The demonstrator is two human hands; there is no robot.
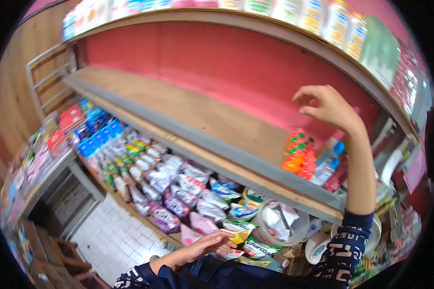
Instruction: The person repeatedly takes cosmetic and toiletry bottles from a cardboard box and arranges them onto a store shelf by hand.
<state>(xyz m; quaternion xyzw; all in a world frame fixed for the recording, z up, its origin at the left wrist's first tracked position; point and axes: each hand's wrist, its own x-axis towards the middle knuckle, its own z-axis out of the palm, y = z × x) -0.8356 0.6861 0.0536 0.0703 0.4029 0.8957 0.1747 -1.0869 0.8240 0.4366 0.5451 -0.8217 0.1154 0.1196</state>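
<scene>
My right hand [325, 107] is raised over the right end of the wooden middle shelf [188, 108], its fingers curled with a gap between thumb and fingertips and nothing in them. Just below it stand red and orange bottles with green parts [299, 156], beside clear bottles with blue caps [329, 161]. My left hand [210, 244] is low at the front, palm turned inward and fingers loosely extended, close to the packets [236, 232] on the lower shelf. It holds nothing that I can see.
White bottles with orange caps [336, 24] line the top shelf. Rows of packets [178, 192] fill the lower shelf, with a clear round tub [280, 222] at their right. A metal rack [48, 82] and a grey-framed counter [77, 192] stand at left, above white floor tiles [113, 245].
</scene>
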